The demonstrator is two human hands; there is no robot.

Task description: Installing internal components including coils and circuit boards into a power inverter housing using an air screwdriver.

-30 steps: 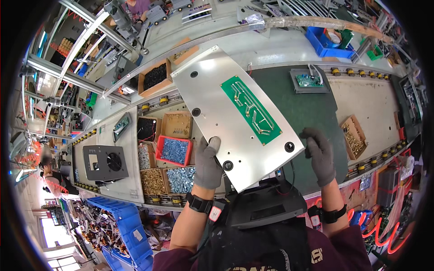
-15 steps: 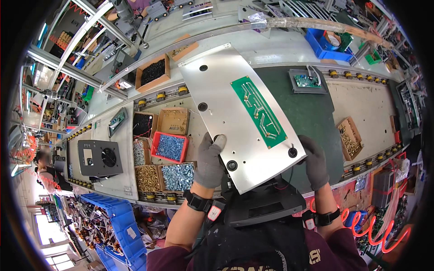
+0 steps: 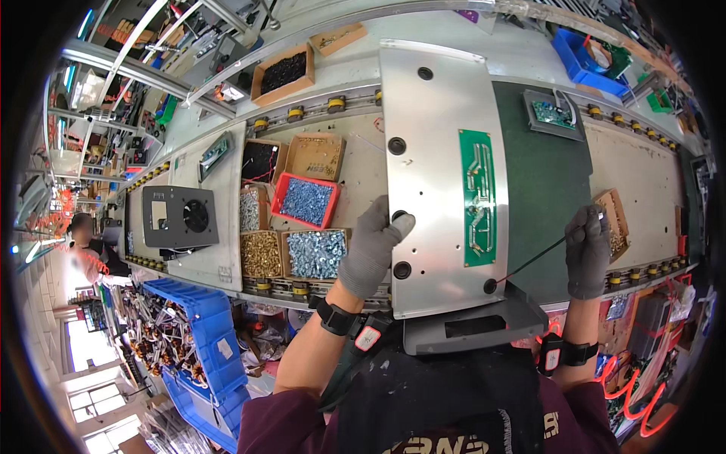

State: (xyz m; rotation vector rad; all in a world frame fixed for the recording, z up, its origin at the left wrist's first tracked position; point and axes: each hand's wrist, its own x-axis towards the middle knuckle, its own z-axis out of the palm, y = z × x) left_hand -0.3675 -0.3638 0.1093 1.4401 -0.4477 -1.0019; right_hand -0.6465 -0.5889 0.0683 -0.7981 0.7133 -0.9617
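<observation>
A long silver metal plate (image 3: 431, 136) with a green circuit board (image 3: 478, 197) fixed to it lies lengthwise in front of me, over a dark grey housing (image 3: 469, 329). My gloved left hand (image 3: 372, 246) grips the plate's left edge, thumb on its face near a black hole. Off the plate's right side, my gloved right hand (image 3: 590, 250) pinches a thin black cable (image 3: 529, 261) that runs to the plate's lower right corner.
Boxes of screws sit left of the plate: a red tray (image 3: 305, 201), and cardboard boxes with brass (image 3: 261, 254) and silver screws (image 3: 316, 253). A dark fan unit (image 3: 179, 218) lies further left. A green mat (image 3: 552, 197), a small circuit module (image 3: 553, 113) and blue bins (image 3: 200, 333) are nearby.
The plate has turned from a slant to lie straight lengthwise. My right hand has let go of its lower right corner, moved out to the right and now holds the thin black cable.
</observation>
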